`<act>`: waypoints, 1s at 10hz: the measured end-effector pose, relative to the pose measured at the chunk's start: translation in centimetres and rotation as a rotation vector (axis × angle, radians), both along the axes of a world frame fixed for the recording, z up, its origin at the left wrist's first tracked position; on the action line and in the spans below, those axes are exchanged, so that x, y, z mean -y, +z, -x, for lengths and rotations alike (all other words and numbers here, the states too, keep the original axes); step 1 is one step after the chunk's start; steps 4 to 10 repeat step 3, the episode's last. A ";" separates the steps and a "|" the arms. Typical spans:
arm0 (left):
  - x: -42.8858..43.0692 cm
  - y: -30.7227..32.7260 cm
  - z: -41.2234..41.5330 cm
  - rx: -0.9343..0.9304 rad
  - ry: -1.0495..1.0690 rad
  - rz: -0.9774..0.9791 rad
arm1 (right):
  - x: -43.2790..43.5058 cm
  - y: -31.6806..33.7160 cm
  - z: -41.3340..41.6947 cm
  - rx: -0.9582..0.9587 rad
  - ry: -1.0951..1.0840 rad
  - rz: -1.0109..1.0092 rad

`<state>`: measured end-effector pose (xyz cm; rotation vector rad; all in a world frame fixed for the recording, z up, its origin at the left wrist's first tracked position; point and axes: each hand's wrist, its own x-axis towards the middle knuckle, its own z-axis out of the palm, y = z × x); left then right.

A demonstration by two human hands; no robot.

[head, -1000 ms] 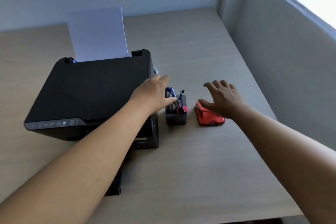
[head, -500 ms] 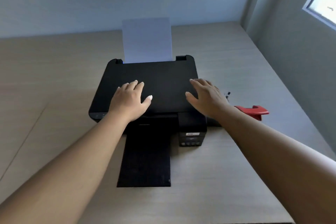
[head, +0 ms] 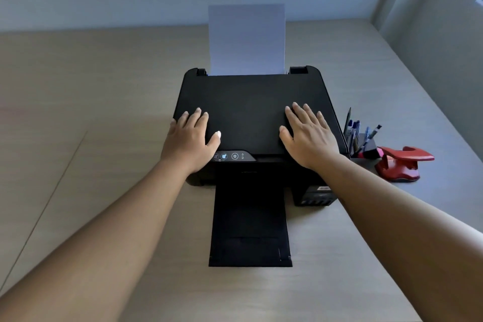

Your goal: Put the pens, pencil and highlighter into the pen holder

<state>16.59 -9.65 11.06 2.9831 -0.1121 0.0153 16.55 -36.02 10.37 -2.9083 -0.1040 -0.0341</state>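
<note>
Currently we rest both the left hand (head: 192, 136) and right hand (head: 308, 136) flat, fingers spread, gripping nothing, on the printer (head: 251, 112) at centre frame. Right of it, the pen holder (head: 364, 148) already carries the pens (head: 352, 129); we judge the step complete and scan the bench (head: 104, 112) for strays.

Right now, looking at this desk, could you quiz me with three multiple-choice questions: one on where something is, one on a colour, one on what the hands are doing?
1. Where is the pen holder?
A. Left of the printer
B. Between the printer and the hole punch
C. On the printer

2. What colour is the hole punch?
A. Red
B. Green
C. White

3. What are the two hands doing?
A. Gripping pens
B. Lying flat and open on the printer
C. Lifting the paper

Answers: 1 B, it stands right of the printer, beside the punch. 2 A, plainly red. 3 B, the left hand and right hand lie spread on the lid, holding nothing.
</note>
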 end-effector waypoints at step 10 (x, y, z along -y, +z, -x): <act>0.5 -1.2 -0.4 0.088 0.031 0.073 | 0.8 1.7 -0.4 -0.073 -0.061 -0.348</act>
